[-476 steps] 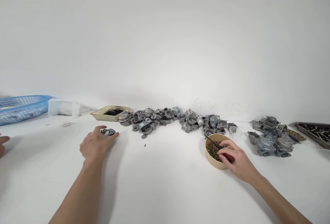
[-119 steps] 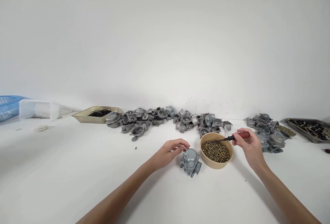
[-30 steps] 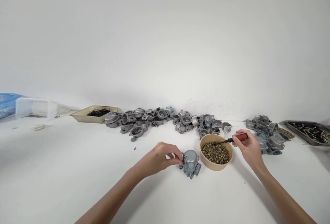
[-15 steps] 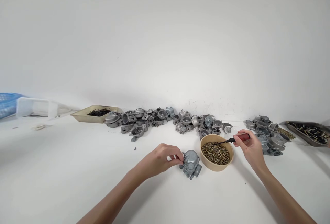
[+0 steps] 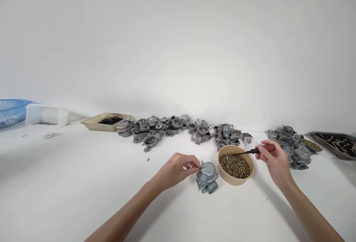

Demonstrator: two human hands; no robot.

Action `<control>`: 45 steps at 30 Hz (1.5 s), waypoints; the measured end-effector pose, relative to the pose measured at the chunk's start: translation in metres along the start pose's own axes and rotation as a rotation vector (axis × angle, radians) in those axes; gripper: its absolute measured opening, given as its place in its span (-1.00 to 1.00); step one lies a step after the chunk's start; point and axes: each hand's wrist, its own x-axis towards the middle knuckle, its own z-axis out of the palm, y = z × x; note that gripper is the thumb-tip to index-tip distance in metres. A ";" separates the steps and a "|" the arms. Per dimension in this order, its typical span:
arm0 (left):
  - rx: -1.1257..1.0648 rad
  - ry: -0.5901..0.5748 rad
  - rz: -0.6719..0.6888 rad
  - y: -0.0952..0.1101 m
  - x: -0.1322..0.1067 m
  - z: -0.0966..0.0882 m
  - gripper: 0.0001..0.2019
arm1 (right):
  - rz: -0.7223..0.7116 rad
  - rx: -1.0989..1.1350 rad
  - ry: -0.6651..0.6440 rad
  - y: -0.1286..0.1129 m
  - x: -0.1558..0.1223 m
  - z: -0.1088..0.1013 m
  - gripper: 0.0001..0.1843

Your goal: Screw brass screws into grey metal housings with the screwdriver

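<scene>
A grey metal carburetor (image 5: 209, 171) rests on the white table. At its upper left edge, the fingertips of my left hand (image 5: 178, 169) are pinched together on it. My right hand (image 5: 274, 160) is closed around the handle of a screwdriver (image 5: 265, 149) with a red grip and black collar. Its dark shaft slants left over the rim of a tan bowl (image 5: 235, 181), and the tip touches the heap of small brass-coloured screws (image 5: 235, 166) inside. The bowl stands just right of the carburetor.
Piles of grey carburetor parts (image 5: 151, 127) line the wall, with another pile (image 5: 294, 149) at right. A shallow tan tray (image 5: 93, 123) holds black rings. Farther left are a white container (image 5: 43, 115) and a blue basket (image 5: 12, 110). A dark tray (image 5: 330, 147) stands far right.
The carburetor has turned a little under my left fingers. My right hand has shifted slightly right, with the screwdriver tip still at the screws. The whole view has moved slightly.
</scene>
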 end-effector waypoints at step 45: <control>0.060 0.016 0.058 -0.003 0.000 0.000 -0.86 | -0.343 -0.251 -0.053 -0.001 -0.014 0.008 -0.62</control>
